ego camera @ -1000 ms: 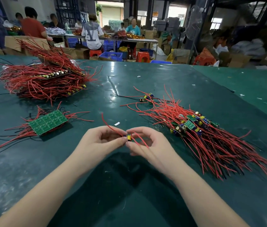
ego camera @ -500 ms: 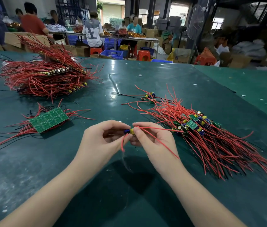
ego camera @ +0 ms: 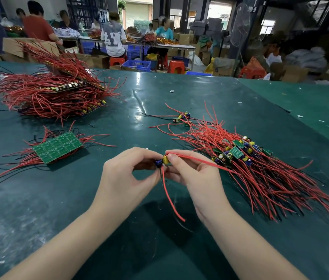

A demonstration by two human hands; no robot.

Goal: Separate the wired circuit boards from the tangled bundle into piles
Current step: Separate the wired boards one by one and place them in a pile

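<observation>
Both my hands hold one small wired circuit board (ego camera: 164, 160) with yellow and blue parts, above the green table (ego camera: 38, 219). My left hand (ego camera: 127, 176) pinches its left end; my right hand (ego camera: 196, 174) pinches its right end. Its red wires run right over my right fingers, and one red wire (ego camera: 171, 199) hangs down between my wrists. A pile of separated small boards (ego camera: 238, 152) with red wires lies to the right. A green panel of joined boards (ego camera: 58, 147) lies face down at left. A big tangled bundle (ego camera: 54, 91) sits at the far left.
Two loose small boards (ego camera: 180, 117) lie beyond the right pile. Small white scraps dot the far right of the table. Past the far edge, people sit at other tables among blue crates (ego camera: 138, 64), red stools and cardboard boxes.
The red wires, which first stuck up and left of my hands, have swung over to the right, and one wire now hangs lower. Both hands have stayed on the small board.
</observation>
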